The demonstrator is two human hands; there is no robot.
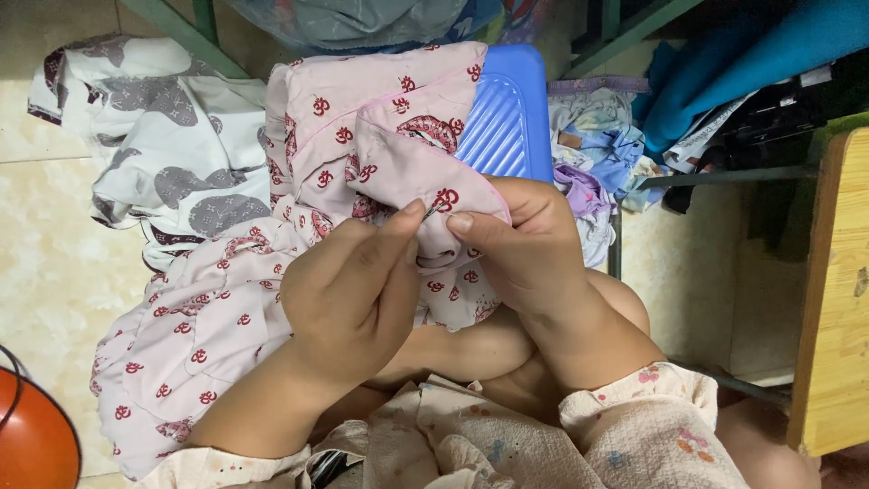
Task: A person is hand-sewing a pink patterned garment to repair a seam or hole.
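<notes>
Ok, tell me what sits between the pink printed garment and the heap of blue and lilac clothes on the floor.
A blue ribbed plastic board lies between the pink garment and the clothes heap, seen in the head view.

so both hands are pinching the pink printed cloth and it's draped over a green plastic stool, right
Not quite: the stool is blue, not green. The head view shows both the left hand and right hand pinching the pink printed cloth draped over it.

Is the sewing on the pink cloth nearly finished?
Hard to tell. No finished stitching shows. In hand: the left hand pinches what looks like a thin needle at a folded edge of the pink cloth, which the right hand grips. Most of the cloth lies bunched on the lap.
</notes>
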